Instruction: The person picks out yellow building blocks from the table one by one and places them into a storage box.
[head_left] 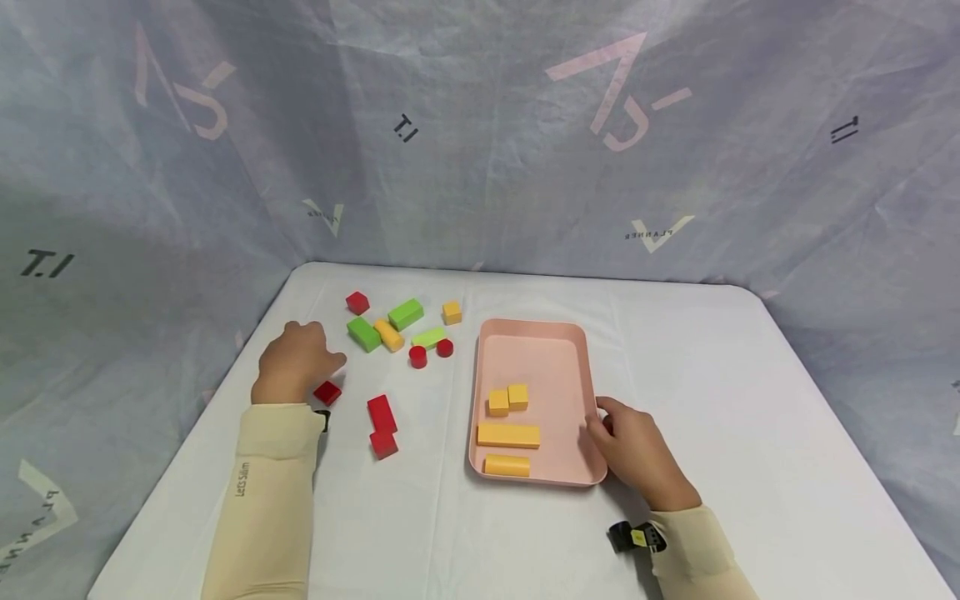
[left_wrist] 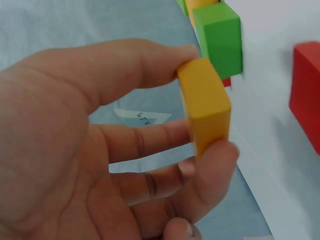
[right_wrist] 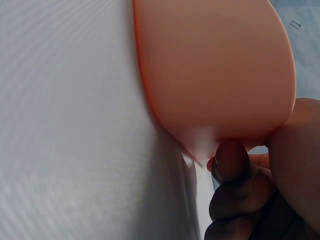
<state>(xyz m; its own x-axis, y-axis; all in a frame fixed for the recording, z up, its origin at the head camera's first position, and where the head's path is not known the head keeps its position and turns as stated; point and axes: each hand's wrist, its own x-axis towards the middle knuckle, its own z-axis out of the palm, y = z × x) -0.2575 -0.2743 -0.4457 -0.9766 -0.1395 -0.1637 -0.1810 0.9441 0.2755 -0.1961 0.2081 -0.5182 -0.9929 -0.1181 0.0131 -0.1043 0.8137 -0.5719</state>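
My left hand [head_left: 295, 362] is at the left of the table. In the left wrist view its thumb and fingertips pinch a yellow block [left_wrist: 207, 95]; the head view hides this block behind the hand. A dark red block [head_left: 327, 393] lies by that wrist. The right hand [head_left: 637, 450] grips the right side of a pink tray [head_left: 558, 350], thumb over the rim and fingers outside against the wall [right_wrist: 215, 65]. Inside the tray lie two yellow cubes [head_left: 507, 401], a long yellow bar [head_left: 508, 435] and a yellow half-round piece [head_left: 507, 466].
Green blocks [head_left: 406, 314], a yellow cylinder [head_left: 388, 335], a yellow cube [head_left: 452, 312] and small red discs [head_left: 417, 357] lie scattered left of the tray. Nearer me are a red bar [head_left: 382, 413] and a red cube [head_left: 383, 444]. Grey printed cloth [head_left: 480, 167] hangs behind the table.
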